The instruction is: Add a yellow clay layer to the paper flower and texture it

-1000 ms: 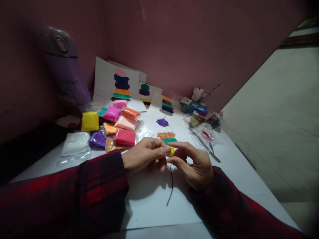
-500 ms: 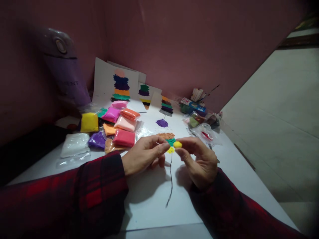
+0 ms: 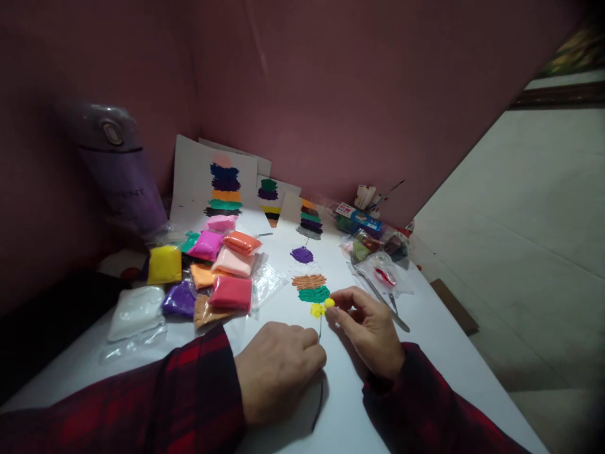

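My right hand [image 3: 371, 331] pinches a small yellow clay ball [image 3: 329, 303] between thumb and forefinger, low over the white paper. Just left of the ball is a yellow patch [image 3: 317, 310] on the paper; whether the two touch I cannot tell. Above the patch run a green clay band [image 3: 314, 294] and an orange-brown band [image 3: 309, 281], then a purple blob [image 3: 302, 255]. My left hand [image 3: 283, 369] rests lower on the paper with its fingers curled closed, covering part of a dark wavy line [image 3: 317, 410]. Anything inside those fingers is hidden.
Bagged clay packs, among them a red one [image 3: 230, 294] and a yellow one [image 3: 164, 265], lie at left. Behind them stands a purple bottle [image 3: 123, 183]. Painted sheets [image 3: 191, 176] lean on the wall. Metal tools [image 3: 378, 296], plastic bags [image 3: 390, 277] and a blue box [image 3: 362, 217] sit at right.
My left hand has come down from beside the ball to the dark line. My right hand has lowered the yellow ball toward the yellow patch. The whole view has tilted upward.
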A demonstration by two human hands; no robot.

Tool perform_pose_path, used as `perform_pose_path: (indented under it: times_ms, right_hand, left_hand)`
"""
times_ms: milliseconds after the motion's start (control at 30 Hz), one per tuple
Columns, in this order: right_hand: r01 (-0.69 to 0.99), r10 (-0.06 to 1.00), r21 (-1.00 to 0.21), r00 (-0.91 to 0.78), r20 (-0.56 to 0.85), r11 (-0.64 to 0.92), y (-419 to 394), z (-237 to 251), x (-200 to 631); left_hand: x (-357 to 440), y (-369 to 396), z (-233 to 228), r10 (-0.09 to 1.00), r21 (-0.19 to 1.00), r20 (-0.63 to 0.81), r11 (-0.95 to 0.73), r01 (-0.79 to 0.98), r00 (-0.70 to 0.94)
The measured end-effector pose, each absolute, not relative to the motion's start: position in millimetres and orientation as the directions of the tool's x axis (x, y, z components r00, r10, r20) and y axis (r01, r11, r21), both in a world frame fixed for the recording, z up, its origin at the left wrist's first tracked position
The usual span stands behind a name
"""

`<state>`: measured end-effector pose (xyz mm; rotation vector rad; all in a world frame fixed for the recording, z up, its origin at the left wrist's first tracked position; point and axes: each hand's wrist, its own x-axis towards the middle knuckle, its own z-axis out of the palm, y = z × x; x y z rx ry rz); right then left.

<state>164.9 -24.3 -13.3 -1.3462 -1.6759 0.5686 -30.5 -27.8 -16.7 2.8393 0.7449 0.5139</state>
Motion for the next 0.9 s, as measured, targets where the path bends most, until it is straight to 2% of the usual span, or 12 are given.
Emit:
perform_pose_path:
  times_ms: [133,267,333,367,633,667,767,900]
  right_hand:
    - [0.546,0.916,-0.751,-0.081,0.393,0.371,-21.3,-11.9,164.9]
    - [0.507,0.919,-0.775,-0.100,0.381,0.377,-19.5,-11.1,164.2]
    - [0.491,0.925,-0.790,-0.102,0.366,0.367,-18.9,-11.5,164.2]
    - [0.490,0.928,-0.794,-0.103,0.359,0.361,-18.7,-11.9,164.3]
    - [0.509,0.945,-0.799,-0.120,0.303,0.321,-18.4,-15.4,165.5]
    - [0.508,0.946,-0.800,-0.121,0.301,0.320,-18.4,-15.2,165.7]
    - [0.491,0.939,-0.802,-0.134,0.317,0.340,-18.9,-13.4,166.3]
    - [0.481,0.918,-0.788,-0.112,0.380,0.384,-20.5,-9.3,166.5]
  left_hand:
    - [-27.0,-32.3,-10.2,0.530,0.221,0.235,-0.846,0.486,0.815]
    - [-17.3,-43.5,13.0,0.577,0.143,0.061,-0.812,0.565,0.814]
    - [-11.0,-50.4,18.8,0.546,0.134,-0.031,-0.828,0.545,0.837]
    - [-7.7,-53.7,18.2,0.556,0.128,-0.034,-0.822,0.555,0.830]
    - [32.0,-75.2,-46.0,0.613,0.146,0.283,-0.788,0.599,0.738]
    - [36.5,-76.4,-52.8,0.571,0.148,0.317,-0.819,0.555,0.758]
    - [44.0,-76.4,-62.4,0.544,0.157,0.404,-0.833,0.530,0.735]
    - [44.6,-72.3,-60.8,0.600,0.223,0.544,-0.777,0.589,0.587]
